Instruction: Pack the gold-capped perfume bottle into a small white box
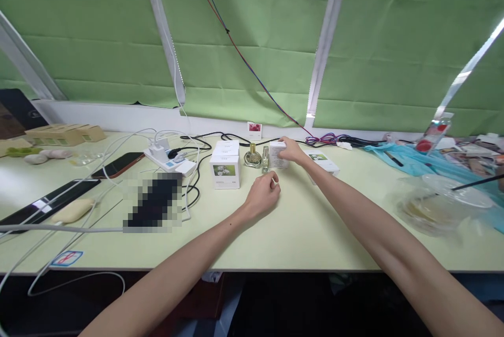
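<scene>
My right hand [290, 150] reaches across the pale green table [299, 232] and its fingers are closed round a small white box [276, 154]. My left hand [263, 196] rests nearer to me with its fingers pinched on a tiny white item that I cannot make out. Just beyond the left hand stand a slim clear spray bottle [265, 159] and a round gold-capped perfume bottle [252, 157]. Left of them a white box with a flower picture [225, 171] stands in front of another white box [227, 147].
A white power strip [167, 159] with tangled cables lies at the left, beside a phone [118, 165] and a dark tablet [43, 203]. A flat flower-printed box [323, 161] lies under my right forearm. Clear plastic bowls [441, 203] and blue plastic [413, 161] fill the right side.
</scene>
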Demonstrator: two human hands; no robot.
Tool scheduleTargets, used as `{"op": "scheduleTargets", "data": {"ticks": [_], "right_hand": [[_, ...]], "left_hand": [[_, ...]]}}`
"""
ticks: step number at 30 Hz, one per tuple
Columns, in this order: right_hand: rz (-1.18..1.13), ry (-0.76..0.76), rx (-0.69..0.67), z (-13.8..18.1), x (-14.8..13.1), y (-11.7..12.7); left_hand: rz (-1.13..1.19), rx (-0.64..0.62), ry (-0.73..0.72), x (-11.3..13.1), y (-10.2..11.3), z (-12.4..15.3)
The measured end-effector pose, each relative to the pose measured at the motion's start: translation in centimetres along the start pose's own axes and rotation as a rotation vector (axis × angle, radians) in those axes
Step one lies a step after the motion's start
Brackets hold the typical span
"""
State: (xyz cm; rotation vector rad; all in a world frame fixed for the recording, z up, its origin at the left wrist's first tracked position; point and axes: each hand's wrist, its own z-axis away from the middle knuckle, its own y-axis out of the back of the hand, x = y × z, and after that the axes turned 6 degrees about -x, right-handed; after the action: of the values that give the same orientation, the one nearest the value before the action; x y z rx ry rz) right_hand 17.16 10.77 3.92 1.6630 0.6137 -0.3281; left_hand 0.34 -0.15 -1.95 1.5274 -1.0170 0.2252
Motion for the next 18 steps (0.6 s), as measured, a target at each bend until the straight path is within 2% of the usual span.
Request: {"op": "scheduleTargets", "data": {"ticks": [13, 18], "right_hand": [[0.117, -0.021, 0.039, 1.4, 1.0, -0.4], [0.219, -0.166, 0.077, 2.5, 2.1, 1.5]], "left_hand": [[-0.002, -0.036, 0.004, 0.3, 0.2, 0.1], [-0.019, -0.037, 0.003, 0.4, 0.2, 0.2]]}}
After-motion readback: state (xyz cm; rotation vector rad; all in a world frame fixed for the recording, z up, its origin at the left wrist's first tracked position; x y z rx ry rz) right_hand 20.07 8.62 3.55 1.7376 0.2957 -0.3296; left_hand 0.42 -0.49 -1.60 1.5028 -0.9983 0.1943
